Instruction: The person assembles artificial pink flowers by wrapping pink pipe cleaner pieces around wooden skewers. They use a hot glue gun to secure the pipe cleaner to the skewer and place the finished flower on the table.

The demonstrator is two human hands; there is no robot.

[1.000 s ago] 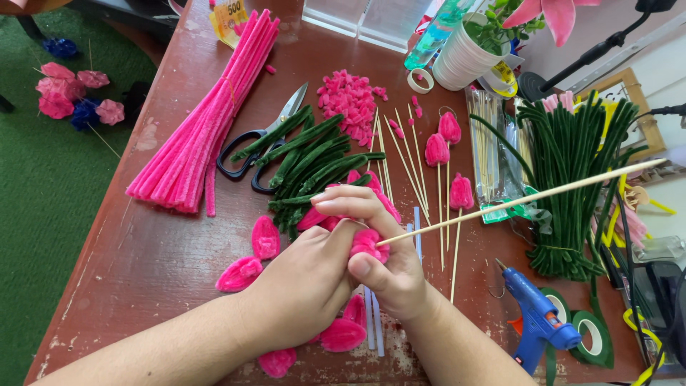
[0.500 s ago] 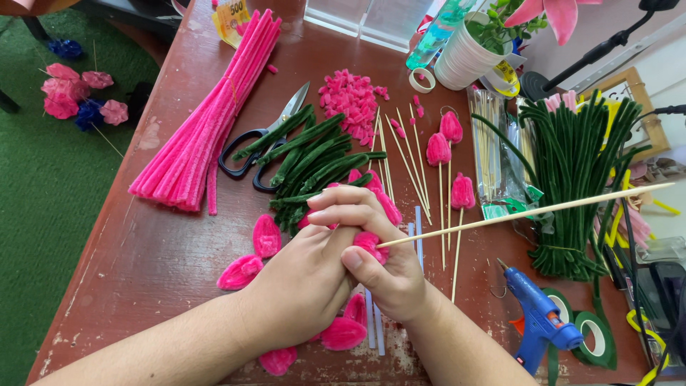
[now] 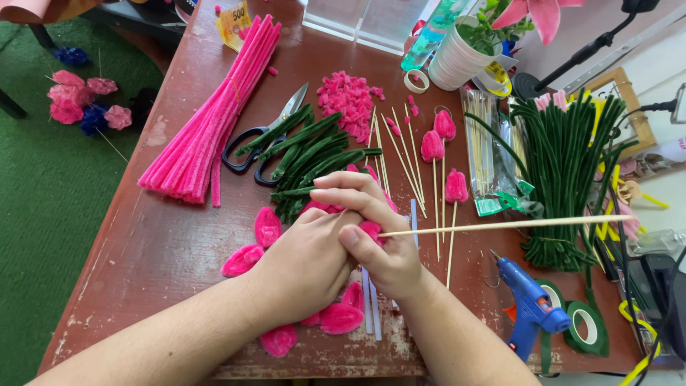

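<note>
A: Grip status?
B: My left hand [image 3: 304, 268] and right hand [image 3: 371, 229] both pinch tight on the fuzzy pink pipe-cleaner petal [image 3: 370, 230] at the thin wooden skewer [image 3: 500, 225] end.
A: Location?
B: Above the red-brown wooden desk [image 3: 164, 250], skewer pointing right.

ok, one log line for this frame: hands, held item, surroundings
left hand: pinching pink petal bud | right hand: gripping bud on wooden skewer | nearby: glue gun, scissors
</note>
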